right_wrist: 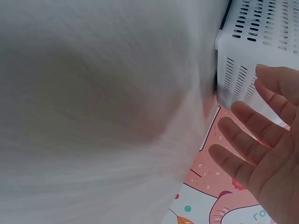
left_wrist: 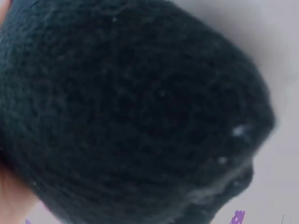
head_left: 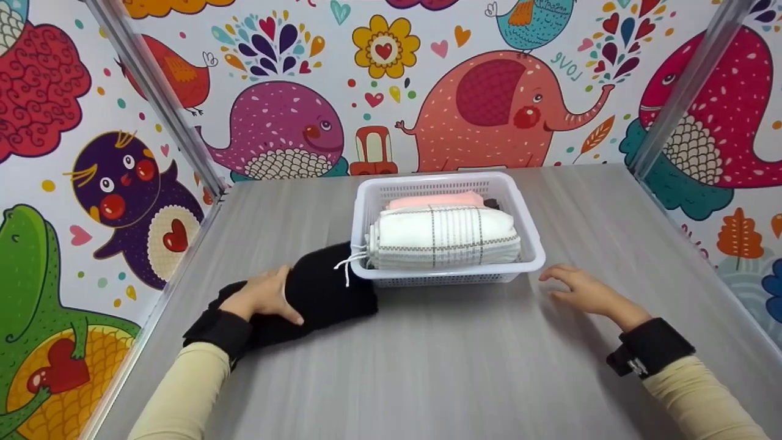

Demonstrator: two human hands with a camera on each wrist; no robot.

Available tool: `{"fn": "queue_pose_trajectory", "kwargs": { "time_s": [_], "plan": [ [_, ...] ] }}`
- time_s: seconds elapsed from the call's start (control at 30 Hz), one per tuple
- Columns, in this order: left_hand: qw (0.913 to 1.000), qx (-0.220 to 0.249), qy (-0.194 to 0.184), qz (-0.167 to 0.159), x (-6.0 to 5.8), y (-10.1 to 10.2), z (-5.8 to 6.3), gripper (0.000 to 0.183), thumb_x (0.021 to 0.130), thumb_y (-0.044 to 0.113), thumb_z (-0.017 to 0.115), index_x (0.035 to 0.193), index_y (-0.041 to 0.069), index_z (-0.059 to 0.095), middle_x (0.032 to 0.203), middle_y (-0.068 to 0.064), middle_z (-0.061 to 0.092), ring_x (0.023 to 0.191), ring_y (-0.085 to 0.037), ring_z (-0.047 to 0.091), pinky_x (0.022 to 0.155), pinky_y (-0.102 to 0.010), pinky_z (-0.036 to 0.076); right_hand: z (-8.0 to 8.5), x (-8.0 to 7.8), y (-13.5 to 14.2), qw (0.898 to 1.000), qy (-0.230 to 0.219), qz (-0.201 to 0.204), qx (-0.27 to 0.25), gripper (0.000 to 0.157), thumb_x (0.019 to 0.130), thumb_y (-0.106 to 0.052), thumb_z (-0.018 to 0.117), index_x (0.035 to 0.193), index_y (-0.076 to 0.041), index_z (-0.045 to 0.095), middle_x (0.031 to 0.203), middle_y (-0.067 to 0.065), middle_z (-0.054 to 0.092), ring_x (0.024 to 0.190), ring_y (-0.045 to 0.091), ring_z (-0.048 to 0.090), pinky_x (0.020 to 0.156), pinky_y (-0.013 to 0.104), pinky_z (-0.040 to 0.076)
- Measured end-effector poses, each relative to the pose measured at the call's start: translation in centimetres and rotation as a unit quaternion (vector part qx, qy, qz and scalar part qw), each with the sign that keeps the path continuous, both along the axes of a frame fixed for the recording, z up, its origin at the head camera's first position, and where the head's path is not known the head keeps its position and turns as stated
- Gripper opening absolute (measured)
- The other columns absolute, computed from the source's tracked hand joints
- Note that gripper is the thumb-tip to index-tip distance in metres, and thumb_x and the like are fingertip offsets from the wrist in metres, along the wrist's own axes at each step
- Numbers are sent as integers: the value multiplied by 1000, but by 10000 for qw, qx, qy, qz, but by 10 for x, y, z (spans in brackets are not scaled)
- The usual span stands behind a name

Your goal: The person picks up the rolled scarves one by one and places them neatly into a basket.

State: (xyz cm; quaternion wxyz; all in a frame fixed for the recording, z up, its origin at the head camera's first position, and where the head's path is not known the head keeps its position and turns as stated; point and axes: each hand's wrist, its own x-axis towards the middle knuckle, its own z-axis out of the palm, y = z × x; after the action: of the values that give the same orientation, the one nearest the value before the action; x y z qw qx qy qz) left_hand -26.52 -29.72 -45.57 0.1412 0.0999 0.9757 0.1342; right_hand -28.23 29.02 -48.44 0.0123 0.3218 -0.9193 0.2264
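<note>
My left hand point(head_left: 267, 294) grips a black rolled towel point(head_left: 333, 284) from above, thumb on its near side and fingers over the far side. The roll lies slantwise on the table, its far end right at the left front corner of a white plastic basket point(head_left: 449, 274). Fuzzy black fabric fills most of the left wrist view, with bits of the hand at the left edge. Off the basket's right front corner, my right hand point(head_left: 580, 290) holds nothing. Its fingers are spread and slightly bent towards the basket wall point(right_wrist: 257, 56) in the right wrist view.
Inside the basket lie a white striped rolled cloth point(head_left: 446, 238) with tassels hanging over the rim, a pink cloth point(head_left: 437, 200) and a dark item point(head_left: 491, 203). Patterned panels with metal posts point(head_left: 690, 85) border the grey table point(head_left: 458, 366) at the back and sides.
</note>
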Motion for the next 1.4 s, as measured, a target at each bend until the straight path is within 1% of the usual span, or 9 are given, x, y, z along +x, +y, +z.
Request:
{"fn": "queue_pose_trajectory", "kwargs": {
  "time_s": [0.17,0.33,0.5,0.67,0.83,1.0,1.13,1.23,1.4],
  "plan": [
    [9990,-11,198,-393,12,-4,-3,111,49,53,82,133,-1,34,130,-25,46,118,-45,42,96,-59,30,-1,-1,-2,9999,-117,-41,-90,22,82,-2,60,103,2,59,109,19,58,103,38,53,86,52,43],
    [9981,24,-71,-610,22,-6,-1,112,48,51,83,135,0,34,131,-23,46,119,-43,41,97,-58,30,-3,0,-3,9999,22,83,-57,21,81,-1,61,102,1,59,107,19,59,100,38,54,83,51,44],
    [9939,20,-242,-1079,30,2,2,109,47,49,84,134,2,36,131,-19,47,120,-40,42,98,-56,30,-5,3,-1,9999,-54,122,-51,22,80,1,60,101,2,58,106,19,59,100,39,54,83,52,45],
    [9882,127,5,-1524,36,17,0,104,46,48,84,131,5,42,128,-13,52,116,-36,46,96,-53,34,-4,5,0,9996,-269,45,-92,23,81,0,59,104,2,58,109,20,58,103,40,53,86,53,43],
    [9846,244,303,-1706,40,35,-8,103,45,53,83,129,8,45,126,-10,53,115,-32,48,95,-52,35,-3,7,-1,9996,-191,183,-50,23,82,0,60,104,2,58,107,18,59,102,38,54,84,52,45],
    [9834,297,371,-1751,38,67,-13,105,45,56,81,130,8,42,127,-10,52,116,-30,48,96,-48,36,1,10,-6,9973,-99,712,116,22,81,-1,61,102,3,58,100,16,61,90,35,58,76,46,48],
    [9818,90,453,-1841,36,108,-14,109,46,60,79,134,10,39,130,-9,50,118,-28,46,98,-47,35,5,16,-20,9922,-203,1213,184,23,83,-4,60,104,4,59,97,15,62,85,32,59,73,40,49],
    [9801,-236,617,-1874,35,144,-14,112,47,65,76,135,11,36,129,-9,50,116,-27,47,97,-46,35,13,24,-34,9903,-221,1339,280,27,85,-8,59,109,4,58,103,15,61,93,32,58,78,42,48],
    [9771,-542,1006,-1793,34,197,-18,112,47,71,72,134,11,36,122,-10,52,109,-27,49,92,-46,38,30,38,-56,9922,12,1216,261,42,88,-21,59,121,5,52,120,19,55,110,35,51,89,48,42]
  ]
}}
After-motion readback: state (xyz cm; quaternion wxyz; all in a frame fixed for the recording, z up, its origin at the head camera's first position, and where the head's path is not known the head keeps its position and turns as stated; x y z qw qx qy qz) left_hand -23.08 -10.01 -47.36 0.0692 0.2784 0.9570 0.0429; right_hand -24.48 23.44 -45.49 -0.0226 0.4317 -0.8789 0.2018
